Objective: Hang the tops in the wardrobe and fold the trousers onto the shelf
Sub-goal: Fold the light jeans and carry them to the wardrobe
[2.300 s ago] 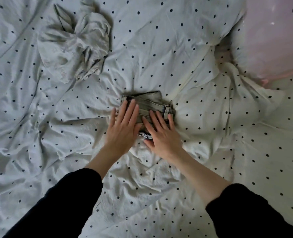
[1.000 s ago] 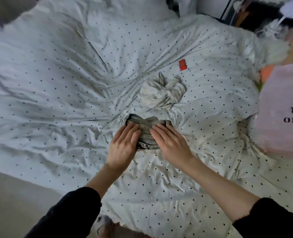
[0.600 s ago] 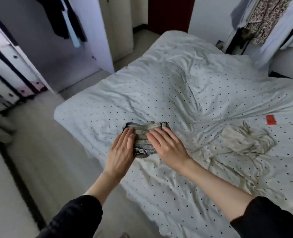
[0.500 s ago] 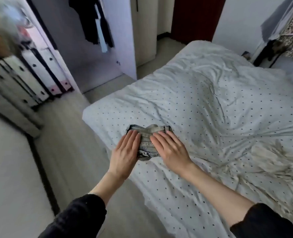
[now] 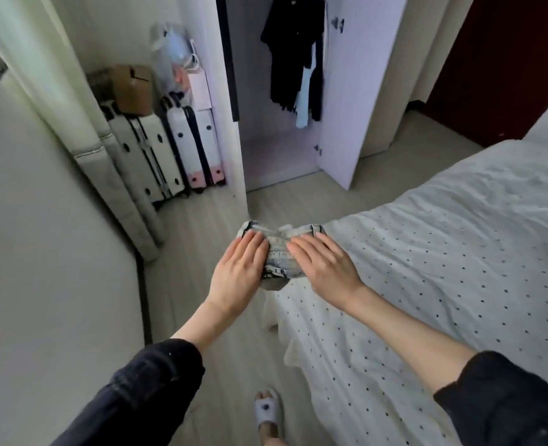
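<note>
Soft, even daylight, faint shadows, motion blur toward the upper left, wide-angle bending at the edges.

Polka-dot sheet [image 5: 443, 252] over bed [image 5: 507, 175]

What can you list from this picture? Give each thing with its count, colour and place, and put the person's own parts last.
folded jeans: one, pale blue, carried between the hands
bed: one, white with dark dots, right
wardrobe: one, lilac, open, ahead
hanging clothes: several, mostly black, inside wardrobe
suitcases: about three, white, left of wardrobe
cardboard box: one, brown, on suitcases
slipper: one, grey, floor
left hand: on jeans
right hand: on jeans
</note>
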